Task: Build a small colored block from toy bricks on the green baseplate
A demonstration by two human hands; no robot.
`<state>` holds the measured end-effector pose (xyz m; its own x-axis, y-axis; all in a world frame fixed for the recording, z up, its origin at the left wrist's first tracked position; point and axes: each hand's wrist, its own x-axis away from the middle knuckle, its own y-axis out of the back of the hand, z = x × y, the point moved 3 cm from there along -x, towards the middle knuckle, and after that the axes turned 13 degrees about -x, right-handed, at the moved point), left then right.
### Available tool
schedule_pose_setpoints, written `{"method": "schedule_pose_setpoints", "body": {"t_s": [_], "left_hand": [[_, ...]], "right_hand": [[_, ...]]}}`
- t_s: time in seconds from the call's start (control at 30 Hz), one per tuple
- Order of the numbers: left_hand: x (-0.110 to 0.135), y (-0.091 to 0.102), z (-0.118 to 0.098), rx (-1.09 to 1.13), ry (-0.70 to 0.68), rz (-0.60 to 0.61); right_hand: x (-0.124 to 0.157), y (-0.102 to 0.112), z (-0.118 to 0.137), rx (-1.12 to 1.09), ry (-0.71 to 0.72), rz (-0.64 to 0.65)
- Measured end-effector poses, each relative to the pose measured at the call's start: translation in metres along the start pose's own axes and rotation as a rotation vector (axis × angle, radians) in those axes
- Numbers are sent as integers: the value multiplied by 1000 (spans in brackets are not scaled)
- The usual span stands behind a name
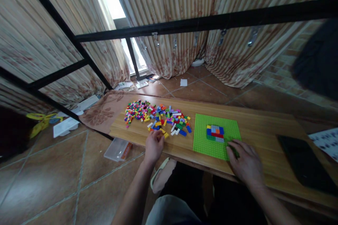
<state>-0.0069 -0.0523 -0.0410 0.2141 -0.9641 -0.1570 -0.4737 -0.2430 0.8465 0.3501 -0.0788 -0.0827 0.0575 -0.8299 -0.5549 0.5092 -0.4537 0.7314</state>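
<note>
My left hand [155,145] is at the near edge of a pile of loose toy bricks [161,114], its fingers curled together beside some yellow bricks [166,135]. Whatever may be between those fingertips is hidden. A bright green studded baseplate [202,144] lies flat to the right of the pile. Near its middle sits a small block of joined bricks [215,133] in blue, red, grey, green, yellow and orange. My right hand [245,160] rests over the plate's near right corner, thumb and fingers apart, with shadowed green showing between them.
The bricks and plate lie on a narrow wooden board [264,126]. A dark flat tablet-like object [306,163] is at its right end, with a printed sheet [324,140] beyond. A clear plastic box [116,149] stands on the tiled floor. Black metal bars [185,24] cross behind.
</note>
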Motion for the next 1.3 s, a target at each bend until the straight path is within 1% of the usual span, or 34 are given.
{"method": "schedule_pose_setpoints", "body": {"t_s": [0.13,0.27,0.37,0.43,0.57,0.7,0.77,0.83,0.93,0.97,1.03,1.1,1.17,1.3], "left_hand": [[-7,8,8,-6,62,-87],[-21,13,24,-81,154,-164],[-33,14,36,-141,226,-177],[-40,13,40,-172,238,-151],[-48,7,41,-161,194,-79],[-47,0,36,-15,148,-66],[-48,-4,34,78,148,-47],[-51,-3,32,106,160,-61],[-64,5,29,-25,160,-169],[-70,9,28,-94,145,-203],[-82,13,24,-228,80,-222],[-94,13,20,-341,11,-187],[-103,11,19,-421,-30,-139],[-111,6,21,-466,-67,-68]], "right_hand": [[0,0,0,-2,15,7],[1,-1,-2,-5,17,9],[1,-2,-3,-6,5,7],[2,-2,-3,-9,4,12],[2,-2,-4,-13,10,12],[3,-4,-6,-19,12,5],[4,-4,-8,-20,13,0],[4,-5,-10,-19,19,9],[5,-6,-10,-23,31,16],[5,-5,-10,-24,29,11],[4,-4,-8,-20,19,-5],[3,-3,-6,-20,9,-3],[2,-3,-3,-26,-2,7],[0,0,2,-36,-28,1]]}}
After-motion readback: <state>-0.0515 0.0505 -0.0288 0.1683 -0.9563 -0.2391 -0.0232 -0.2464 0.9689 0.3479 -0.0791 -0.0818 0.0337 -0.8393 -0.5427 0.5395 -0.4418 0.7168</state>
